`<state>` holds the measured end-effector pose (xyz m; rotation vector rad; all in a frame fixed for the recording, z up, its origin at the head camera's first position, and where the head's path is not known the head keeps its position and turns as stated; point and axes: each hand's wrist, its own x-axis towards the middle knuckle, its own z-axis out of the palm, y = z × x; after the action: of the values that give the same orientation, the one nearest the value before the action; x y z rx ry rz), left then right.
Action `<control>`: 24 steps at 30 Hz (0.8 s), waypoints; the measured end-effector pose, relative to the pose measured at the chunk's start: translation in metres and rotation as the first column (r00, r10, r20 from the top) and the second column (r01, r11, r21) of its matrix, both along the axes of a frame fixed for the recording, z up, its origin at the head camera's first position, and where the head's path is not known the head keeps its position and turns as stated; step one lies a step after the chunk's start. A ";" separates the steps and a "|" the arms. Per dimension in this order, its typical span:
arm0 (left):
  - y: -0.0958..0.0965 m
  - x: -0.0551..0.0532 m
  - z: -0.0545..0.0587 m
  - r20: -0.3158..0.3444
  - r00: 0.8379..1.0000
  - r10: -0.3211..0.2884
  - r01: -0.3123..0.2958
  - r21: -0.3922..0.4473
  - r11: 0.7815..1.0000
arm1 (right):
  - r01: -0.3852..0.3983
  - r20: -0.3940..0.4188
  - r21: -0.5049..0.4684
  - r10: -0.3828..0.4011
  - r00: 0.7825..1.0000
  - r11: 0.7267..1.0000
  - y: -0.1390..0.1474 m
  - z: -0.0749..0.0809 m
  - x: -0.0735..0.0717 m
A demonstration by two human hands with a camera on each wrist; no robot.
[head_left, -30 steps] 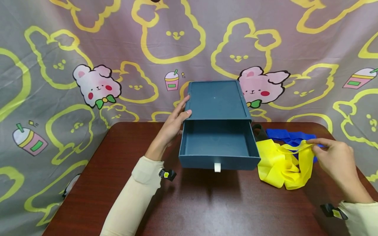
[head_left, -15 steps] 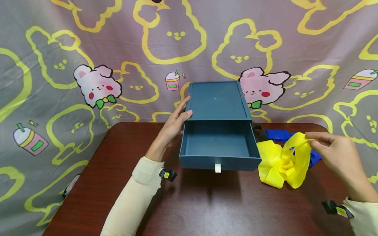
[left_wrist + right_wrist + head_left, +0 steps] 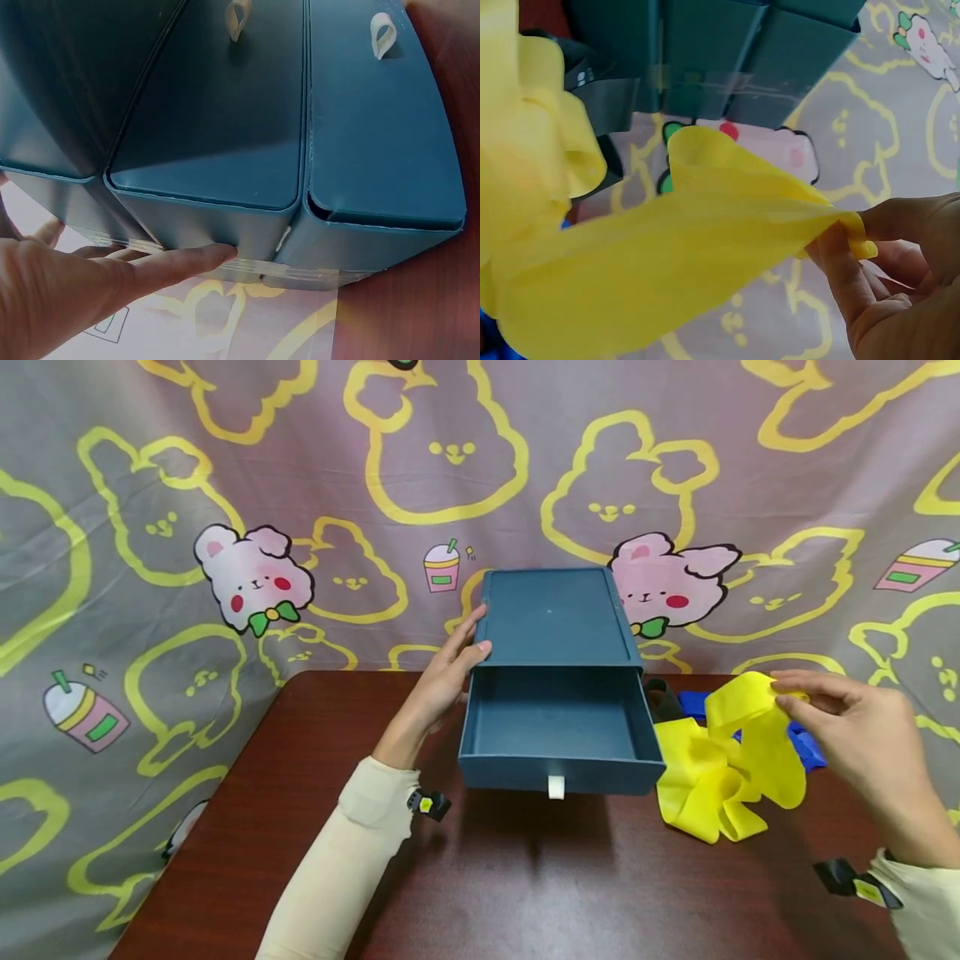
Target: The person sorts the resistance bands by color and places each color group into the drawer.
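Observation:
A dark blue drawer unit (image 3: 558, 614) stands at the back of the table, its top drawer (image 3: 555, 714) pulled out and bare inside. My left hand (image 3: 442, 685) rests along the unit's left side with the fingers extended; in the left wrist view the thumb (image 3: 202, 259) lies against the side wall. On the right, my right hand (image 3: 870, 727) pinches one end of a wide yellow resistance band (image 3: 697, 777) between thumb and fingers. The raised end arches up in a loop, while the rest lies bunched on the table beside the drawer.
A blue band (image 3: 808, 747) lies partly hidden behind the yellow one. Something black and strap-like (image 3: 611, 101) sits close to the unit's right side. A patterned curtain (image 3: 360, 468) hangs behind the brown table (image 3: 525, 885). White pull tabs (image 3: 556, 787) stick out from the drawer fronts.
My right hand has lifted the end of the yellow band higher, and more of it hangs off the table pile in a loop. The left hand and drawer unit have stayed put.

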<state>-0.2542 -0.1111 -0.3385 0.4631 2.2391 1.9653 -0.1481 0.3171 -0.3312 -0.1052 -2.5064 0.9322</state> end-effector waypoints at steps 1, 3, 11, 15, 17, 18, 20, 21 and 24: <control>0.000 0.000 0.000 0.001 1.000 0.002 -0.002 -0.002 1.000 | -0.008 -0.020 -0.002 0.008 1.000 1.000 -0.002 0.003 0.000; 0.000 0.001 0.000 0.002 1.000 0.005 -0.005 -0.005 1.000 | -0.017 -0.055 -0.009 0.017 0.998 1.000 -0.006 0.008 0.002; 0.000 0.000 0.000 0.006 1.000 0.001 -0.001 0.003 1.000 | -0.047 -0.129 -0.025 0.043 0.991 0.999 -0.020 0.030 0.004; 0.001 0.000 0.000 0.006 1.000 0.010 -0.010 -0.003 1.000 | -0.109 -0.177 -0.094 0.091 0.980 0.990 -0.025 0.040 0.006; 0.001 0.000 0.000 0.006 1.000 0.014 -0.014 -0.010 1.000 | -0.142 -0.207 -0.119 0.116 0.971 0.983 -0.028 0.045 0.008; 0.001 0.000 -0.001 0.005 1.000 0.016 -0.015 -0.012 1.000 | -0.163 -0.225 -0.137 0.129 0.966 0.977 -0.030 0.048 0.008; 0.001 0.000 -0.001 0.004 1.000 0.019 -0.018 -0.015 1.000 | -0.187 -0.258 -0.142 0.146 0.955 0.972 -0.033 0.054 0.009; 0.001 0.000 -0.001 0.004 1.000 0.019 -0.019 -0.017 1.000 | -0.190 -0.269 -0.137 0.148 0.952 0.972 -0.036 0.057 0.009; 0.001 0.001 0.000 0.001 1.000 0.019 -0.019 -0.016 1.000 | -0.208 -0.292 -0.145 0.159 0.943 0.967 -0.043 0.065 0.009</control>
<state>-0.2532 -0.1100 -0.3388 0.4403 2.2652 1.9554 -0.1389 0.2740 -0.2667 0.1973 -2.1991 1.1542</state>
